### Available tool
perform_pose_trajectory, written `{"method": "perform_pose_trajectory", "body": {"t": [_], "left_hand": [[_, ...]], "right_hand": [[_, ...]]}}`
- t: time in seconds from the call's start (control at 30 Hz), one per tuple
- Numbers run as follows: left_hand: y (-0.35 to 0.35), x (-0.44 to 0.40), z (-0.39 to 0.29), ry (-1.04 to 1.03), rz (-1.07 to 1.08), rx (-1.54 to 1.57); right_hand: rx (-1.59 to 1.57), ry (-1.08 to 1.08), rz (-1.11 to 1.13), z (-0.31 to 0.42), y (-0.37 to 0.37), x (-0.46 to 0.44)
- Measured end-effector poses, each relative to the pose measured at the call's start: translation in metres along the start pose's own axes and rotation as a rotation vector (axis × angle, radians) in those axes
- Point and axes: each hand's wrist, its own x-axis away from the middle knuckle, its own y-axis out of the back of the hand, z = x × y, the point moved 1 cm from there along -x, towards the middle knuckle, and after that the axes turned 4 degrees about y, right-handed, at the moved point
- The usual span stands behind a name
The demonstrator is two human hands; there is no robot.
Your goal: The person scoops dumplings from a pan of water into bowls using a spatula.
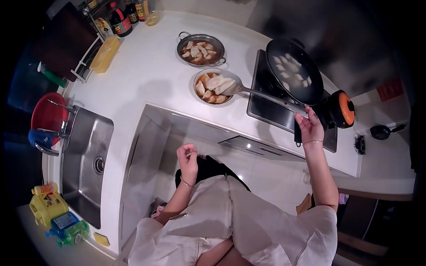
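Note:
My right hand (312, 127) is closed around the handle of a long metal ladle (266, 95). The ladle's bowl, with pale dumplings (216, 82) in it, is over a white bowl (195, 87) of dumplings in reddish-brown broth. Behind that bowl stands a two-handled metal dish (179, 47), also holding dumplings in broth. On the stove, a black wok (310, 95) contains several dumplings in cloudy water. My left hand (188, 162) hangs in front of my body with its fingers curled, and no object shows in it.
An orange-lidded pot (345, 109) sits right of the wok on the black cooktop (265, 111). At left are a sink (84, 177), a red basin (42, 116) and detergent bottles (49, 206). Sauce bottles (120, 22) and a yellow tray (104, 54) stand at the back left.

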Motion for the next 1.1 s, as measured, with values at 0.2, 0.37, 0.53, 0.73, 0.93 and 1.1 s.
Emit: {"method": "perform_pose_trajectory", "body": {"t": [0.2,0.37,0.53,0.73,0.93,1.1], "left_hand": [[0.004,0.001,0.002,0.014,0.011,0.032],[-0.005,0.004,-0.010,0.065,0.044,0.045],[-0.012,-0.003,0.005,0.068,0.126,0.018],[-0.027,-0.002,-0.003,0.097,0.164,-0.027],[-0.036,0.001,-0.007,0.077,0.211,-0.010],[-0.035,0.004,-0.014,0.099,0.190,0.036]], "right_hand": [[0.108,0.216,0.079,0.010,-0.019,0.014],[0.005,0.351,-0.035,0.044,0.000,0.017],[-0.183,0.479,-0.184,0.105,0.065,0.005],[0.033,0.720,-0.345,0.152,0.092,0.008],[0.235,0.783,-0.388,0.151,0.099,-0.008],[0.333,0.775,-0.363,0.148,0.091,-0.034]]}}
